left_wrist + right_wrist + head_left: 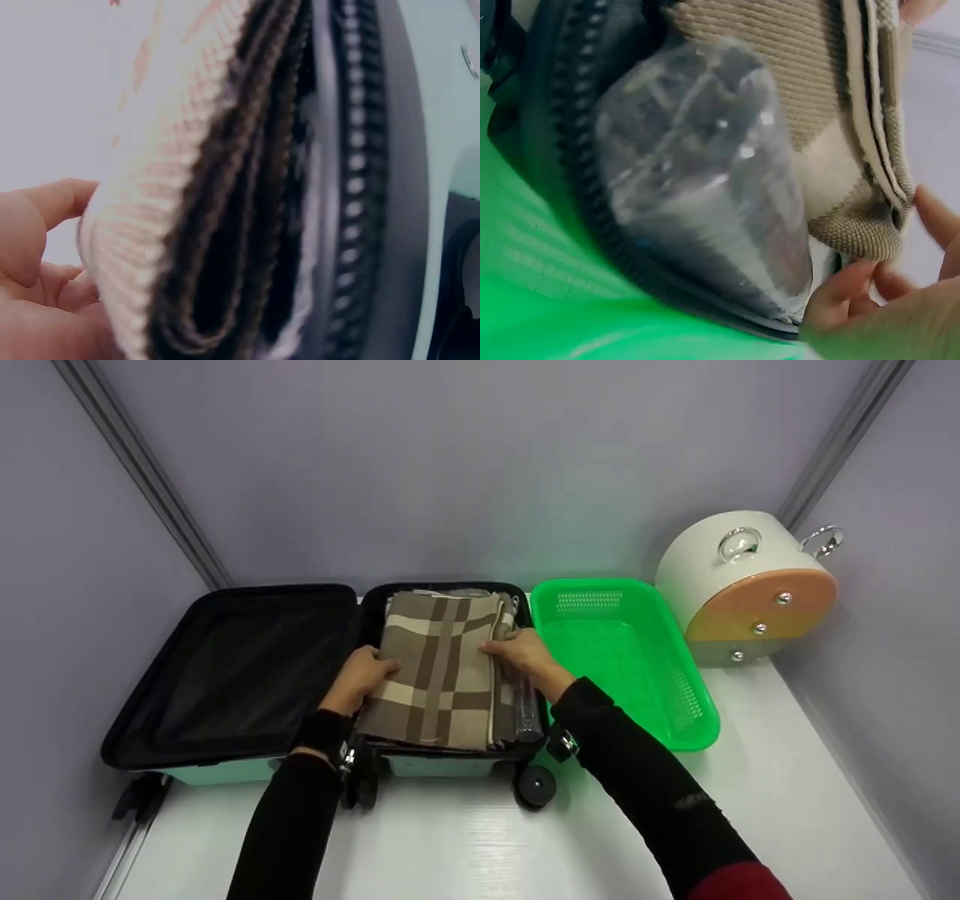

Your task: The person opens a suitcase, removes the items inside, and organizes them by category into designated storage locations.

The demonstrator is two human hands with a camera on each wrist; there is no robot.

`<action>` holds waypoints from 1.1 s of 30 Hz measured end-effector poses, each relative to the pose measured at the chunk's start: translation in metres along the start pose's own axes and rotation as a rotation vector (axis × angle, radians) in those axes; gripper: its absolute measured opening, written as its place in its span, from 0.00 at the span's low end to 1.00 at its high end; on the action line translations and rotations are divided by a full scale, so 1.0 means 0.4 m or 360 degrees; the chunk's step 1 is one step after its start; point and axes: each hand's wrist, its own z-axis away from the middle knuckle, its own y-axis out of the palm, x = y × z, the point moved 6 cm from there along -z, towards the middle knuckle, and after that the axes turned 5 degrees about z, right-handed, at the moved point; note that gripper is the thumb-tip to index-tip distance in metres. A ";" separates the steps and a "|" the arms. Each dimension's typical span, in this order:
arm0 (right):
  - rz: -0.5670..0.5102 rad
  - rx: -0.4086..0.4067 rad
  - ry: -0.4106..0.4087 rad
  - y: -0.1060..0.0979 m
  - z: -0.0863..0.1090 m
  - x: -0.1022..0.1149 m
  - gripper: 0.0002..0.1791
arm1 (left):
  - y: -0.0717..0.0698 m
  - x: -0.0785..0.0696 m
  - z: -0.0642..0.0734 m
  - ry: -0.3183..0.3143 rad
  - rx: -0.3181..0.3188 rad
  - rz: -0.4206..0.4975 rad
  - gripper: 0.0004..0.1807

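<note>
A folded brown and beige checked cloth (439,667) lies on top of the packed half of an open mint-green suitcase (442,767). My left hand (361,673) holds the cloth's left edge, the thumb on top. At the right side my right hand (529,654) pinches the folded edge between thumb and fingers. The cloth's stacked layers (870,112) show in the right wrist view. Beside them, inside the zipped rim, sits a bundle in clear plastic (705,172). Whatever lies under the cloth is mostly hidden.
The suitcase's other half (247,667), lined in black, lies flat on the left. A green plastic basket (630,660) stands close on the right. Behind it, near the corner, is a white round-topped box (720,540) with coloured drawers. Walls rise at the back and both sides.
</note>
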 end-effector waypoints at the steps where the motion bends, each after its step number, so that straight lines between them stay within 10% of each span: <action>1: 0.0001 0.0025 -0.0053 0.008 0.004 0.005 0.19 | 0.000 0.004 0.000 -0.0013 0.0007 0.0021 0.33; 7: -0.0093 0.0301 -0.0251 0.062 0.026 0.041 0.48 | -0.004 0.003 -0.002 -0.0043 0.0043 0.0134 0.33; 17: 0.0092 0.0438 -0.0419 -0.069 0.046 0.120 0.41 | 0.017 -0.112 0.027 0.0143 0.0077 0.0240 0.31; 27: 0.0171 0.0364 -0.0454 -0.319 0.071 0.067 0.38 | 0.217 -0.279 0.035 0.0300 0.0232 0.0513 0.34; 33: 0.0187 0.0270 -0.0421 -0.441 0.080 -0.026 0.37 | 0.367 -0.331 0.010 0.0362 0.0251 0.0347 0.34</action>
